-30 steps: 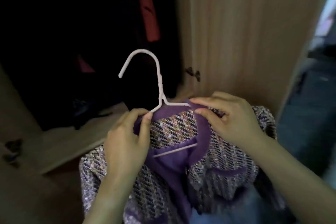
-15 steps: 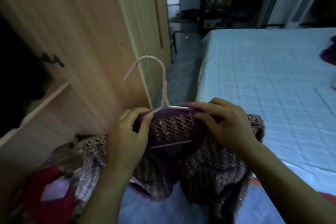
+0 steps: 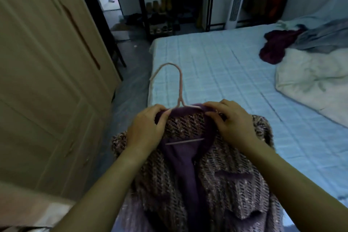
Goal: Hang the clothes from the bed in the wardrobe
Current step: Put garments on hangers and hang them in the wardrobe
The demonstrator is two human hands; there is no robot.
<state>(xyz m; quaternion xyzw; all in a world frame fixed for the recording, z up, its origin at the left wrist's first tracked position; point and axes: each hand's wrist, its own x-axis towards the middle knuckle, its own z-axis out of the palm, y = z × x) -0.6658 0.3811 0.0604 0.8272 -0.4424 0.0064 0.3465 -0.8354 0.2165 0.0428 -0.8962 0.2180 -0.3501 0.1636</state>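
The shoulders of the pink hanger (image 3: pixel 179 88) are hidden inside the tweed jacket (image 3: pixel 216 184). You see only its hook, its neck and a short piece of the lower bar in the open front. The bottom of the jacket is cut off by the lower edge of the view, and your forearms cover part of both its sides.

Your left hand (image 3: pixel 146 128) has its fingers curled on the purple collar and pinches it just where the hanger goes under the cloth. Your right hand (image 3: pixel 231 124) pinches the collar on the other side in the same way. You hold the jacket in the air before you, at the near left edge of the bed (image 3: pixel 216 66), with the wooden wardrobe door (image 3: pixel 47 81) on your left.

The bed has a light blue checked sheet. On its far right side lie a dark red garment (image 3: pixel 275 47), a grey garment (image 3: pixel 323 38) touching it, and a white duvet (image 3: pixel 310 81). The room is dim. Behind the bed stand a white tower fan (image 3: pixel 236 0) and a low rack (image 3: pixel 162 22); what is on the rack is hard to make out.
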